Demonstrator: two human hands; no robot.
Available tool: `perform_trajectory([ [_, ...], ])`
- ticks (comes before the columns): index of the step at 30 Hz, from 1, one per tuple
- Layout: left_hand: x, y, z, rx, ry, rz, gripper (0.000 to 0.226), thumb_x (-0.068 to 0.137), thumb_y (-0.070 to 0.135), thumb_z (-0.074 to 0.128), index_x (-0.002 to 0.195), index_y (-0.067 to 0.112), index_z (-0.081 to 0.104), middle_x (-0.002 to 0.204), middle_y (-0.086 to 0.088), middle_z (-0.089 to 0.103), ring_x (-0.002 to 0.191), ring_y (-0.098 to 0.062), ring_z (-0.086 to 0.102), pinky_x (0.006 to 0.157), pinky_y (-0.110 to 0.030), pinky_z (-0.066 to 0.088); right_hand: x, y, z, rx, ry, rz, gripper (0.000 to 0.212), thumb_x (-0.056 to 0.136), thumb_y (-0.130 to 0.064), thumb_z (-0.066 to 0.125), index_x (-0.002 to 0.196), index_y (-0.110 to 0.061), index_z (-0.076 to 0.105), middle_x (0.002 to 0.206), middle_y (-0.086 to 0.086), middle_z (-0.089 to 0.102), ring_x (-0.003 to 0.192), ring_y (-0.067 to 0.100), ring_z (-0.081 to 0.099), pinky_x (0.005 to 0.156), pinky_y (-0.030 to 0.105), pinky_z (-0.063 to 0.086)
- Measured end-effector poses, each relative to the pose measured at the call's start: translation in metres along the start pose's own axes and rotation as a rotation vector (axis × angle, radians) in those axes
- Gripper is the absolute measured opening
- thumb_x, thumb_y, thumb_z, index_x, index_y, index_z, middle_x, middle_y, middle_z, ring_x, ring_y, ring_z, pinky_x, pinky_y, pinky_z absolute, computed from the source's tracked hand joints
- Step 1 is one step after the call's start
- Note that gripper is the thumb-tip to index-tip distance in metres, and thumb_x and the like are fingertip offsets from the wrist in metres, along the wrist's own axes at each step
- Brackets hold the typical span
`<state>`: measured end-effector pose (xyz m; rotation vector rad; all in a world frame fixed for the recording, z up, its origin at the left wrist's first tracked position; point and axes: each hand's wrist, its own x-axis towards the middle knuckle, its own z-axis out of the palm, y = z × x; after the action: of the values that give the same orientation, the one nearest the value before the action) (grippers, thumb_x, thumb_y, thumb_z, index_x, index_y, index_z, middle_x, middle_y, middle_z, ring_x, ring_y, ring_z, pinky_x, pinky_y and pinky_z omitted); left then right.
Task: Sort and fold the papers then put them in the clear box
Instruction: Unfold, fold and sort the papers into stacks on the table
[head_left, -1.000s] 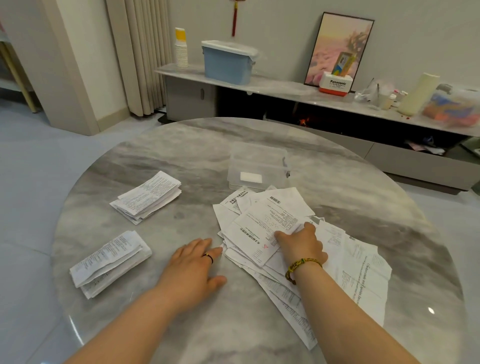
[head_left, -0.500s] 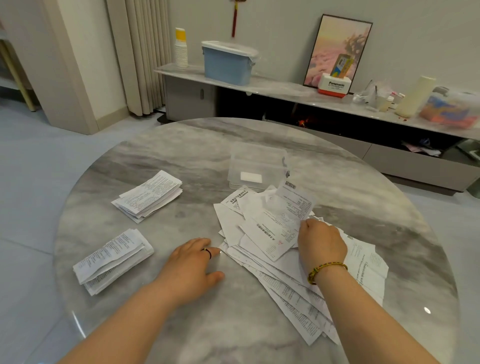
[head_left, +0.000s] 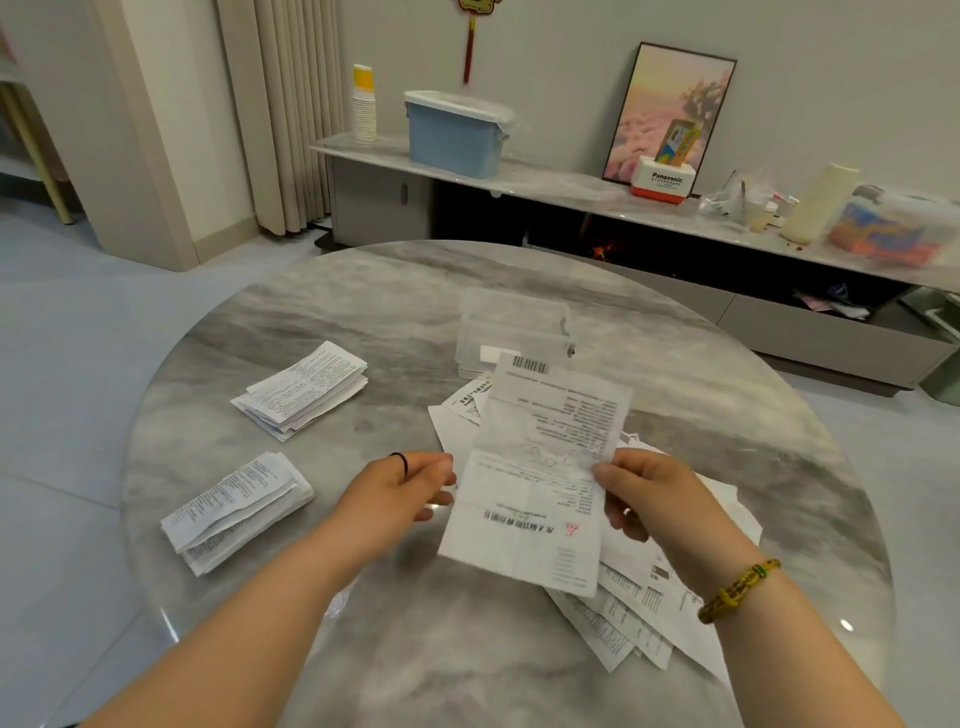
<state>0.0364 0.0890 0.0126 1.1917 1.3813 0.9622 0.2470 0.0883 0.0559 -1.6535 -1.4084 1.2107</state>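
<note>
table (head_left: 519, 675): pile (head_left: 649, 597) stays right of centre | box (head_left: 511, 322) unmoved behind | sheet (head_left: 540, 467) now lifted above pile | left grip (head_left: 395, 493) off table, pinches sheet's left edge | right grip (head_left: 654, 493) pinches its right edge

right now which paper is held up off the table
The barcoded sheet, held by the left hand and right hand; the rest lie in the loose pile or folded stacks.

A creased printed sheet (head_left: 540, 467) is held unfolded above a loose pile of papers (head_left: 654, 592). To its left lie a nearer stack (head_left: 236, 512) and a farther stack (head_left: 301, 389) of folded papers. The clear box (head_left: 511, 325) stands just behind the pile.
</note>
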Motion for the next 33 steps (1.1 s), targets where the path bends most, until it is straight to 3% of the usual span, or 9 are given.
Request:
perform_trajectory([
  [4, -0.007, 0.007, -0.005, -0.126, -0.128, -0.052, 0.026, 0.093, 0.012, 0.047, 0.078, 0.012, 0.067, 0.066, 0.001, 0.07, 0.054, -0.006, 0.064, 0.051, -0.015, 0.052, 0.001, 0.0, 0.011, 0.027, -0.137, 0.028, 0.024, 0.092, -0.006, 0.047, 0.069, -0.005, 0.054, 0.047, -0.004, 0.051, 0.037, 0.002, 0.039, 0.041, 0.013, 0.027],
  [9, -0.006, 0.006, -0.008, -0.149, -0.138, -0.105, 0.026, 0.09, 0.005, 0.052, 0.07, 0.008, 0.067, 0.061, -0.001, 0.07, 0.051, -0.008, 0.062, 0.048, -0.016, 0.05, 0.005, 0.004, 0.017, 0.07, -0.22, 0.046, 0.023, 0.091, -0.005, 0.049, 0.07, -0.008, 0.057, 0.051, -0.005, 0.059, 0.037, 0.003, 0.042, 0.04, 0.014, 0.028],
  [13, -0.003, 0.006, -0.007, -0.196, -0.115, -0.123, 0.024, 0.091, 0.004, 0.049, 0.077, 0.012, 0.067, 0.063, 0.002, 0.071, 0.052, -0.007, 0.064, 0.048, -0.016, 0.051, 0.007, 0.006, 0.024, 0.071, -0.306, 0.039, 0.019, 0.091, -0.002, 0.049, 0.089, -0.013, 0.064, 0.055, -0.006, 0.066, 0.036, 0.004, 0.044, 0.037, 0.014, 0.029],
  [16, -0.002, 0.007, -0.008, -0.266, -0.131, -0.146, 0.028, 0.092, 0.002, 0.044, 0.086, 0.017, 0.067, 0.069, 0.001, 0.072, 0.056, -0.009, 0.066, 0.047, -0.017, 0.051, 0.008, 0.007, 0.024, 0.093, -0.31, 0.024, 0.021, 0.091, 0.0, 0.046, 0.091, -0.01, 0.064, 0.058, -0.002, 0.066, 0.036, 0.005, 0.044, 0.037, 0.015, 0.029],
  [19, -0.002, 0.011, -0.011, -0.367, -0.166, -0.17, 0.039, 0.091, -0.002, 0.041, 0.075, 0.015, 0.073, 0.075, -0.008, 0.07, 0.064, -0.017, 0.063, 0.053, -0.022, 0.052, 0.009, 0.006, 0.023, 0.17, -0.291, 0.038, 0.025, 0.092, 0.001, 0.043, 0.088, -0.011, 0.065, 0.063, 0.005, 0.063, 0.038, 0.007, 0.045, 0.036, 0.015, 0.03],
  [21, -0.003, 0.013, -0.01, -0.429, -0.166, -0.181, 0.05, 0.09, -0.006, 0.038, 0.057, 0.012, 0.072, 0.061, -0.007, 0.067, 0.052, -0.013, 0.062, 0.046, -0.018, 0.05, 0.009, 0.006, 0.023, 0.217, -0.264, 0.05, 0.028, 0.092, 0.002, 0.042, 0.083, -0.011, 0.065, 0.062, 0.008, 0.06, 0.038, 0.007, 0.044, 0.035, 0.015, 0.03],
  [25, -0.007, 0.016, -0.009, -0.466, -0.169, -0.161, 0.053, 0.088, -0.011, 0.032, 0.054, 0.006, 0.069, 0.055, -0.006, 0.068, 0.042, -0.011, 0.061, 0.037, -0.016, 0.046, 0.009, 0.006, 0.024, 0.202, -0.216, 0.045, 0.029, 0.091, 0.0, 0.046, 0.077, -0.015, 0.067, 0.059, 0.006, 0.057, 0.041, 0.009, 0.041, 0.036, 0.014, 0.028],
  [30, -0.006, 0.013, -0.009, -0.327, -0.105, -0.102, 0.038, 0.087, -0.003, 0.049, 0.058, 0.008, 0.071, 0.061, -0.005, 0.07, 0.051, -0.01, 0.065, 0.046, -0.018, 0.052, 0.01, 0.005, 0.027, 0.307, -0.177, 0.076, 0.023, 0.091, -0.004, 0.048, 0.088, -0.017, 0.067, 0.076, 0.0, 0.07, 0.072, 0.019, 0.059, 0.058, 0.02, 0.047],
  [33, -0.005, 0.01, -0.004, -0.229, -0.035, -0.031, 0.022, 0.082, -0.008, 0.058, 0.069, 0.008, 0.066, 0.049, 0.004, 0.066, 0.046, -0.001, 0.061, 0.044, -0.013, 0.048, 0.012, 0.006, 0.029, 0.429, -0.171, 0.102, 0.023, 0.094, -0.014, 0.044, 0.104, -0.009, 0.064, 0.1, 0.015, 0.07, 0.091, 0.037, 0.063, 0.074, 0.026, 0.048],
])
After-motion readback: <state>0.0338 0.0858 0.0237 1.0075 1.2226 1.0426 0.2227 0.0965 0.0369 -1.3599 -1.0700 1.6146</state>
